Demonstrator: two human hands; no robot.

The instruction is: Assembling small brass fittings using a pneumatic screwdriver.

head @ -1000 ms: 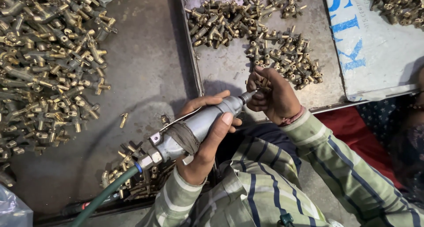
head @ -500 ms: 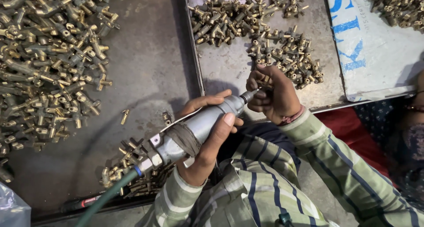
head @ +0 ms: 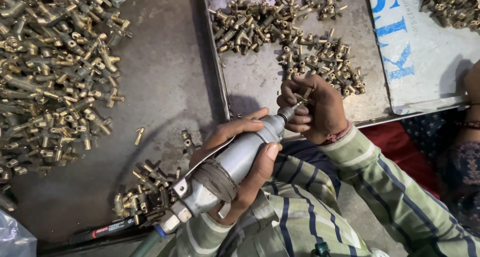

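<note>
Brass fittings [head: 55,72] lay heaped at left; more fittings filled a metal tray [head: 250,84] beside a white sack [head: 430,52].

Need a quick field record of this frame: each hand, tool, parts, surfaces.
left hand: wrapped around grey pneumatic hand tool
right hand: holds small brass fitting at the tool tip
hose: green, leaves tool rear
tray: metal, holds two heaps of brass fittings
left pile: large heap of brass fittings on dark surface
small pile: beside the tool's rear
</note>
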